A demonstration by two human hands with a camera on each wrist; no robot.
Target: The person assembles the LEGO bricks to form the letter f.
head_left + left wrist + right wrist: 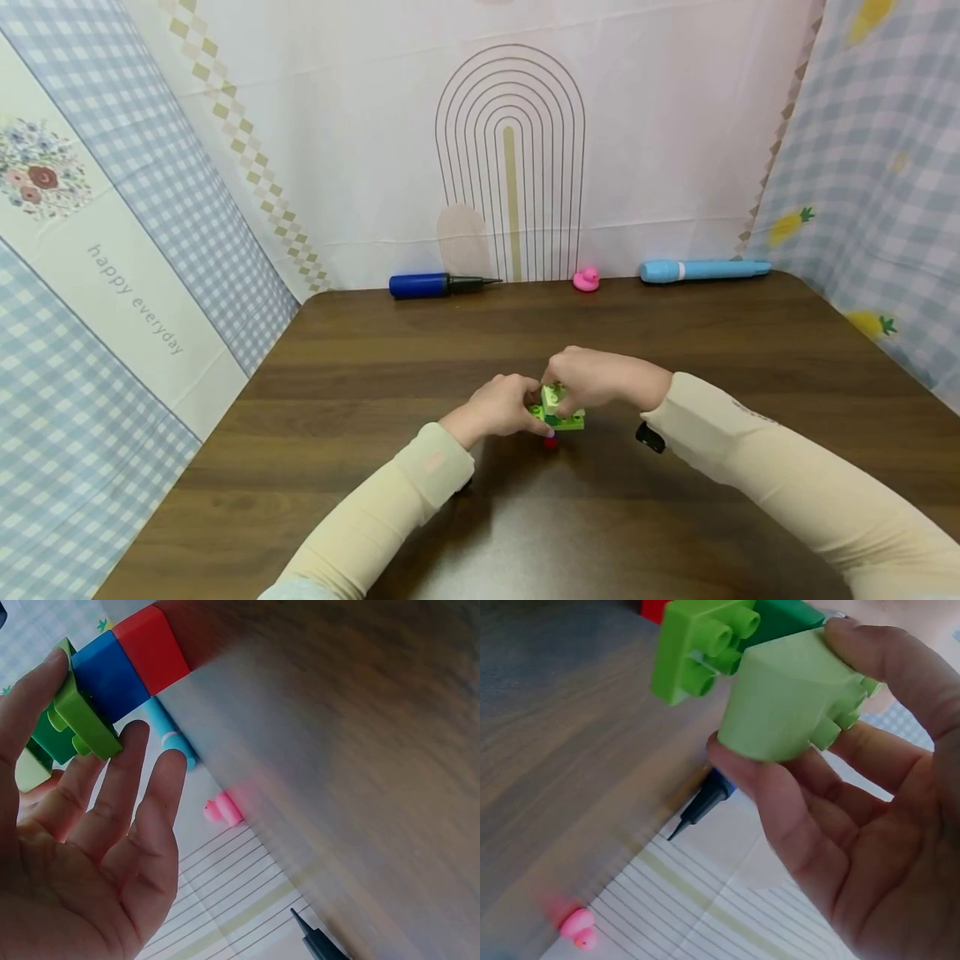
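A stack of toy building blocks stands upright on the table between both hands. Lowest is a red block [152,651], then a blue block [112,676], then a wide lime-green block [673,652] with round studs. Above these sit a dark green block [784,621] and a pale green block [780,694] with a curved side. My left hand [501,406] holds the lime-green block from the left, thumb against its edge and fingers on the other side. Between thumb and fingers, my right hand [600,377] pinches the pale green block at the top.
Along the table's back edge lie a blue hand pump [420,286] with a black nozzle, a pink rubber duck [587,280] and a light blue tube-shaped thing [705,270]. Patterned cloth [360,150] hangs behind the brown wooden table [337,433].
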